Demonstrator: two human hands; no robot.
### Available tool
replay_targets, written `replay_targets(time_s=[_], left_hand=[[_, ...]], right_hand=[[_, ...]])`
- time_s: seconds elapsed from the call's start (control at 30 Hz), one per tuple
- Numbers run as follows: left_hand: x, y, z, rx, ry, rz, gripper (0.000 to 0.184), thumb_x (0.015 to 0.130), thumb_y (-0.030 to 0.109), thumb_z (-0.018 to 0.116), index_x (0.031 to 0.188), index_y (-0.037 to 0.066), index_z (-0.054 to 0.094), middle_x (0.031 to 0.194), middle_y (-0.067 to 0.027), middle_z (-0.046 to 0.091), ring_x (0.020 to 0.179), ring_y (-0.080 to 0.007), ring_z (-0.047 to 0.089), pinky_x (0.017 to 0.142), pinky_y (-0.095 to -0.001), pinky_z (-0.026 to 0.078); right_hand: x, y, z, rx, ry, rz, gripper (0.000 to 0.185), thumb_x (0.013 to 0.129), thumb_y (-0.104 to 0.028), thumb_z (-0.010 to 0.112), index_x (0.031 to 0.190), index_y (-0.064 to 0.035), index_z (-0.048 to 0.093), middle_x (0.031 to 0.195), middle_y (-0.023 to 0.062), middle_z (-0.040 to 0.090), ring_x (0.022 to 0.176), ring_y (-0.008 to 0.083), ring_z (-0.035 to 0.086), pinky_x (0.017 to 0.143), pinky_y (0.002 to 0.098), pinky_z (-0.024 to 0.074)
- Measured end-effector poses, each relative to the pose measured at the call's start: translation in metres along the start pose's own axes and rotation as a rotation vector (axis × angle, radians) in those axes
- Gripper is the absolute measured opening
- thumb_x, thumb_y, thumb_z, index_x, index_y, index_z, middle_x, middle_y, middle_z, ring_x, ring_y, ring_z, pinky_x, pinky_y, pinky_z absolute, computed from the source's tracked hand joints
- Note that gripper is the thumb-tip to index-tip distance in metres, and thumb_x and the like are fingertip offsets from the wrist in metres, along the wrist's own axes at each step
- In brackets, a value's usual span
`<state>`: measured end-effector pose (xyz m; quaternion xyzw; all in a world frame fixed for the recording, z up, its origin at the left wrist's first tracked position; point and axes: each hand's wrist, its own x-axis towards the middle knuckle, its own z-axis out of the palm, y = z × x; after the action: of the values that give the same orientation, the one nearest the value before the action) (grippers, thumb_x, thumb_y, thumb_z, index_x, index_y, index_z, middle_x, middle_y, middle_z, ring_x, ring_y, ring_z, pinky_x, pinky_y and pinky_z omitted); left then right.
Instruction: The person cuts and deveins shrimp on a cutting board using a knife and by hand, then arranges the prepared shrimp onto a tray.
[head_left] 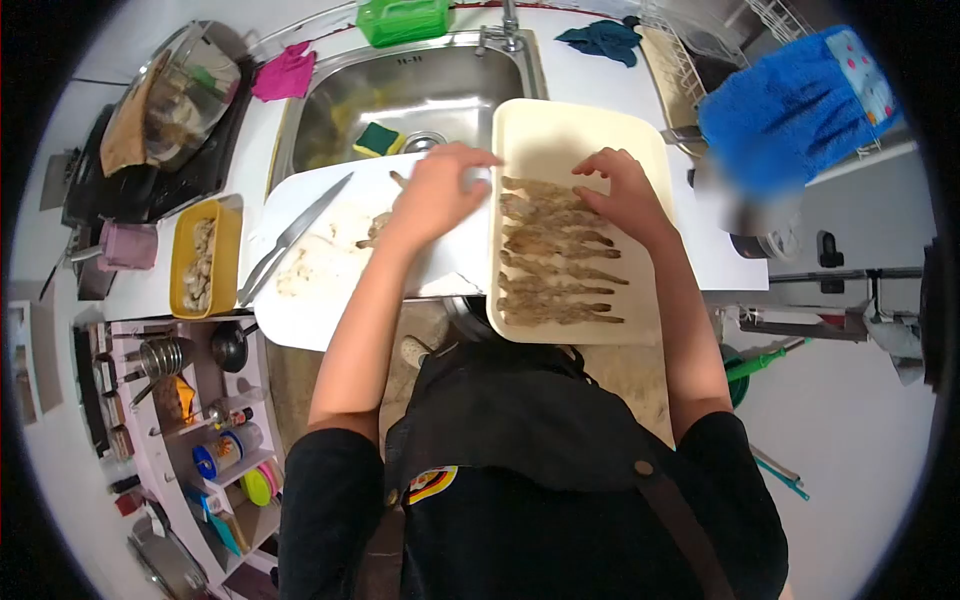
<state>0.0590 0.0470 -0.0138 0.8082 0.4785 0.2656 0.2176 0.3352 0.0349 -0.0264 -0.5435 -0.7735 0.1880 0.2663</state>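
Observation:
Several shrimp (560,245) lie in rows on a cream tray (640,310). My right hand (622,190) is over the tray's right part, its fingers bent and apart near the top row, with nothing seen between them. Between the tray and the white cutting board (300,325), my left hand (440,190) hovers with thumb and fingers apart, its index finger reaching the tray's left edge. A knife (300,230) and pale scraps (310,268) lie on the board. Beside my left wrist is a small shrimp piece (376,230), partly hidden by the arm.
Behind the board is a steel sink (330,90) with a sponge (378,140) and a faucet (505,35). A yellow container (183,255) of peeled shrimp (200,262) stands at the left. A blue towel (790,110) hangs at the right.

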Motion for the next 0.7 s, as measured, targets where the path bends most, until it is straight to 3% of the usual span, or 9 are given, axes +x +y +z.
replay_targets(time_s=[0.1, 0.17, 0.33, 0.5, 0.53, 0.67, 0.7], left_hand=[[-0.045, -0.039, -0.048, 0.039, 0.184, -0.058, 0.033, 0.072, 0.000, 0.061, 0.103, 0.007, 0.070, 0.101, -0.0156, 0.065, 0.101, -0.0351, 0.058, 0.091, -0.0422, 0.047], [-0.082, -0.062, -0.083, 0.257, 0.199, -0.188, 0.036, 0.071, -0.003, 0.059, 0.104, 0.007, 0.069, 0.104, -0.0160, 0.065, 0.102, -0.0360, 0.058, 0.091, -0.0422, 0.047], [-0.169, -0.118, -0.131, 0.610, 0.152, -0.404, 0.047, 0.070, -0.006, 0.056, 0.114, 0.009, 0.057, 0.109, -0.0164, 0.057, 0.099, -0.0384, 0.057, 0.087, -0.0441, 0.047], [-0.198, -0.160, -0.150, 0.357, 0.103, -0.435, 0.048, 0.069, -0.005, 0.057, 0.115, 0.010, 0.053, 0.107, -0.0173, 0.055, 0.096, -0.0411, 0.056, 0.083, -0.0457, 0.047], [-0.195, -0.156, -0.153, 0.343, 0.068, -0.453, 0.047, 0.069, -0.005, 0.057, 0.114, 0.010, 0.053, 0.107, -0.0174, 0.055, 0.097, -0.0412, 0.056, 0.083, -0.0459, 0.047], [-0.193, -0.153, -0.170, 0.305, -0.015, -0.473, 0.042, 0.071, -0.002, 0.058, 0.111, 0.012, 0.048, 0.102, -0.0183, 0.060, 0.093, -0.0407, 0.060, 0.075, -0.0489, 0.048], [-0.193, -0.152, -0.173, 0.279, -0.037, -0.504, 0.042, 0.072, -0.001, 0.058, 0.110, 0.012, 0.047, 0.100, -0.0183, 0.061, 0.092, -0.0405, 0.061, 0.073, -0.0495, 0.048]], right_hand=[[0.016, -0.044, 0.025, 0.075, 0.048, -0.174, 0.017, 0.078, -0.013, 0.067, 0.092, -0.0044, 0.068, 0.089, 0.0105, 0.063, 0.093, 0.0265, 0.057, 0.085, 0.0383, 0.0457], [0.028, -0.075, 0.052, 0.175, -0.151, -0.189, 0.020, 0.079, -0.012, 0.065, 0.097, -0.0040, 0.066, 0.095, 0.0121, 0.063, 0.098, 0.0289, 0.056, 0.088, 0.0393, 0.0450], [0.041, -0.123, 0.125, 0.160, -0.185, -0.262, 0.023, 0.078, -0.007, 0.060, 0.100, -0.0035, 0.062, 0.100, 0.0152, 0.059, 0.100, 0.0335, 0.055, 0.090, 0.0426, 0.0450], [0.047, -0.145, 0.136, 0.074, -0.279, -0.150, 0.025, 0.074, -0.003, 0.059, 0.099, -0.0034, 0.063, 0.102, 0.0165, 0.058, 0.099, 0.0348, 0.056, 0.089, 0.0429, 0.0460], [0.046, -0.143, 0.144, 0.160, -0.183, -0.110, 0.026, 0.072, -0.002, 0.061, 0.097, -0.0036, 0.064, 0.098, 0.0164, 0.061, 0.095, 0.0355, 0.058, 0.086, 0.0433, 0.0480], [0.033, -0.155, 0.139, -0.071, -0.093, -0.019, 0.023, 0.075, 0.000, 0.064, 0.098, -0.0007, 0.061, 0.093, 0.0141, 0.066, 0.088, 0.0291, 0.062, 0.082, 0.0364, 0.0513], [0.031, -0.169, 0.140, 0.029, -0.045, 0.008, 0.022, 0.076, -0.001, 0.064, 0.097, -0.0012, 0.061, 0.092, 0.0144, 0.067, 0.088, 0.0294, 0.063, 0.081, 0.0363, 0.0510]])
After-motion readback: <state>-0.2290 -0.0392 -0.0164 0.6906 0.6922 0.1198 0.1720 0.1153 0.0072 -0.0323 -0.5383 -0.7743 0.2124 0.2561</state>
